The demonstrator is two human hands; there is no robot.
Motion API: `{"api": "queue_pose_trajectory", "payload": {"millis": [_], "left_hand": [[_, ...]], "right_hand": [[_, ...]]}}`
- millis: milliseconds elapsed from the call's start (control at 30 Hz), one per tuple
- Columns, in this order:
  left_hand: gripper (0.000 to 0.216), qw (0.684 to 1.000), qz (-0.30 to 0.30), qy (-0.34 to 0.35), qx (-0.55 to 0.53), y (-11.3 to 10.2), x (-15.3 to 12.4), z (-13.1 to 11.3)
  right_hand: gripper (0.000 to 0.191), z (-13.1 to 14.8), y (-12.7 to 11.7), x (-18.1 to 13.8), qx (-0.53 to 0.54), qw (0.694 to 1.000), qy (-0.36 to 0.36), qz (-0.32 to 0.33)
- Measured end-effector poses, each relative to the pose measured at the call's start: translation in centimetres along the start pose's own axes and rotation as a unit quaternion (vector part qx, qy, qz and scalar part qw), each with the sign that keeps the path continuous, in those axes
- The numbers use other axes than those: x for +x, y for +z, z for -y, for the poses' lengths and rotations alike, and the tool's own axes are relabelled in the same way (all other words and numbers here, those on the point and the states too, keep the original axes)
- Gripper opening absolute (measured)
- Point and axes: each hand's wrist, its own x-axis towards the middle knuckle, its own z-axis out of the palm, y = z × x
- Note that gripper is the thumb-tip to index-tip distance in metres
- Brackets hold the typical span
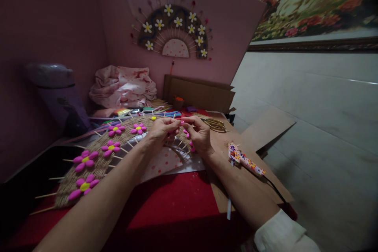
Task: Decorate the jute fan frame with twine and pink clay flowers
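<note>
A half-round fan of woven jute (pixel 97 161) with wooden sticks lies on the red table cloth (pixel 177 201). Several pink flowers with yellow centres (pixel 85 160) are stuck on it. My left hand (pixel 162 129) and my right hand (pixel 200 134) meet over the fan's right end. Both are pinched together on a small pink petal piece (pixel 182 123) at their fingertips. More pink petals (pixel 191 146) sit just under my right hand.
A colourful glue gun (pixel 245 160) with a black cord lies on cardboard (pixel 265 126) at the right. Scissors (pixel 215 124), coloured sticks and a cardboard box (pixel 201 92) stand behind. A finished fan (pixel 174 27) hangs on the pink board. Pink cloth (pixel 122 84) lies at back left.
</note>
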Motion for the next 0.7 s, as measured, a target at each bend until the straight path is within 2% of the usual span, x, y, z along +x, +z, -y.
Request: {"api": "queue_pose_trajectory", "payload": {"millis": [233,433,700], "left_hand": [[0.036,1.000,0.004,-0.004,-0.003,-0.13,0.06,0.15],[0.037,1.000,0.001,0.008,-0.002,0.02,0.02,-0.03],[0.038,1.000,-0.001,0.016,0.009,0.01,0.05,-0.01]], "right_hand": [[0.010,-0.12,0.02,0.05,-0.010,0.999,-0.029,-0.015],[0.015,-0.17,-0.04,0.04,-0.021,1.000,0.001,-0.004],[0.012,0.02,0.01,0.04,-0.012,1.000,-0.012,-0.014]]}}
